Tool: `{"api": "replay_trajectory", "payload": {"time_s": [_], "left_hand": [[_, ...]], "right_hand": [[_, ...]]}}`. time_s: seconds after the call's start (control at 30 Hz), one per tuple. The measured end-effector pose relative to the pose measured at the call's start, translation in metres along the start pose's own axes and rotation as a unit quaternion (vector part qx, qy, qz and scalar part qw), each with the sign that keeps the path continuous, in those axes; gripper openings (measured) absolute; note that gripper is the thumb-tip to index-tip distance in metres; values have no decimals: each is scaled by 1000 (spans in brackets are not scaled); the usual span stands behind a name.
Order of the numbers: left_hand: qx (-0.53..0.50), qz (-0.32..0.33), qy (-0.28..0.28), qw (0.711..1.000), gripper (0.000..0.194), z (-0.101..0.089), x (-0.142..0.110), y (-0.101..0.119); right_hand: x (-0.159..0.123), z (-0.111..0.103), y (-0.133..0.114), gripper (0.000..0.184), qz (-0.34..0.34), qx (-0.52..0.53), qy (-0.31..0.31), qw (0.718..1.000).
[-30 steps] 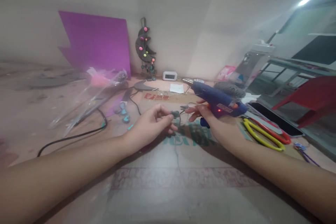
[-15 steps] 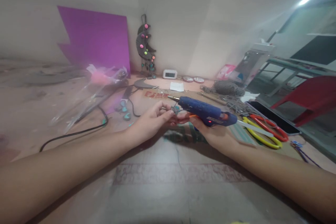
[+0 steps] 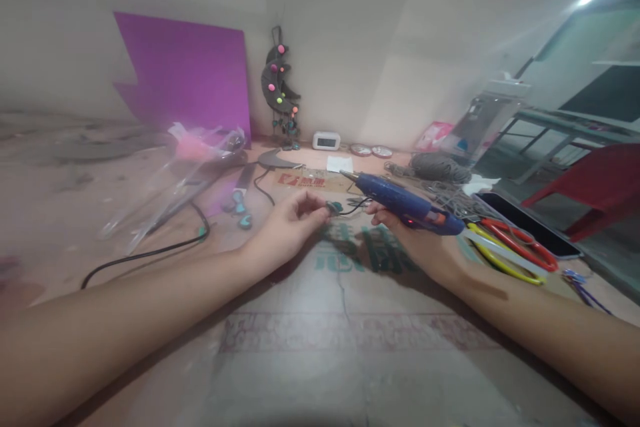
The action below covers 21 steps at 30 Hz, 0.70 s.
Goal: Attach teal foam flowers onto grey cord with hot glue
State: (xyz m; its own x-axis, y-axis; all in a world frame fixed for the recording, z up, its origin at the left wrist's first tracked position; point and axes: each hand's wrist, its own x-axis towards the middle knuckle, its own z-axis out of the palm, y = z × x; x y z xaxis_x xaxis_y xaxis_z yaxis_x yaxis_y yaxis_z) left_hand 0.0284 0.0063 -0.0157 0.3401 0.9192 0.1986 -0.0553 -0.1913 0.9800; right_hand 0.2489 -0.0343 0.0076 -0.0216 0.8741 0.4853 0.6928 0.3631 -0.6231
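Note:
Between the thumb and fingers of my left hand (image 3: 300, 217) is a small dark teal craft piece (image 3: 335, 207); its exact shape is too small to make out. My right hand (image 3: 413, 233) is wrapped round a blue glue gun (image 3: 400, 199), whose metal nozzle points left and up, above and to the right of the piece. A white glue stick (image 3: 493, 250) sticks out of the gun's back, and a red light glows on its side. Several teal pieces (image 3: 240, 209) lie left of my left hand. A grey crescent (image 3: 277, 159) lies beyond it.
A grey moon hanging with coloured dots (image 3: 278, 88) leans on the wall near a purple sheet (image 3: 193, 77). A small digital clock (image 3: 326, 141), grey yarn (image 3: 437, 167), red-handled scissors (image 3: 523, 245), a yellow-handled tool (image 3: 505, 267) and a phone (image 3: 525, 223) lie around. A black cord (image 3: 145, 252) runs at left.
My right hand has drawn the glue gun right, away from my left hand. The nozzle has moved off the small piece, which my left hand still holds.

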Motion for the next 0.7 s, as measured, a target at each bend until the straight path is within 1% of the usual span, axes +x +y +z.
{"api": "replay_trajectory", "payload": {"time_s": [0.07, 0.17, 0.23, 0.3, 0.37, 0.43, 0.57, 0.7], "left_hand": [[24, 14, 17, 999, 14, -2, 2, -2], [16, 15, 26, 999, 15, -3, 3, -2], [-7, -13, 22, 1000, 17, -1, 2, 0], [-50, -50, 6, 997, 17, 2, -1, 5], [-98, -70, -12, 993, 17, 5, -3, 9], [-124, -76, -19, 989, 17, 8, -5, 13], [-103, -83, -14, 991, 15, 8, -4, 15], [-87, -58, -10, 994, 13, 6, -1, 11]], "right_hand": [[1, 0, 2, 23, 7, 11, -9, 1000], [0, 0, 0, 24, 12, 61, -29, 998], [-2, 0, -4, 25, 21, 86, -35, 995], [-3, 1, -8, 25, 29, 99, -29, 994], [-3, 2, -11, 24, 31, 99, -27, 994], [-3, 3, -12, 22, 29, 87, -20, 996], [-1, 3, -12, 18, 9, 75, -14, 997], [-1, 2, -9, 17, -8, 62, -7, 998]]}}
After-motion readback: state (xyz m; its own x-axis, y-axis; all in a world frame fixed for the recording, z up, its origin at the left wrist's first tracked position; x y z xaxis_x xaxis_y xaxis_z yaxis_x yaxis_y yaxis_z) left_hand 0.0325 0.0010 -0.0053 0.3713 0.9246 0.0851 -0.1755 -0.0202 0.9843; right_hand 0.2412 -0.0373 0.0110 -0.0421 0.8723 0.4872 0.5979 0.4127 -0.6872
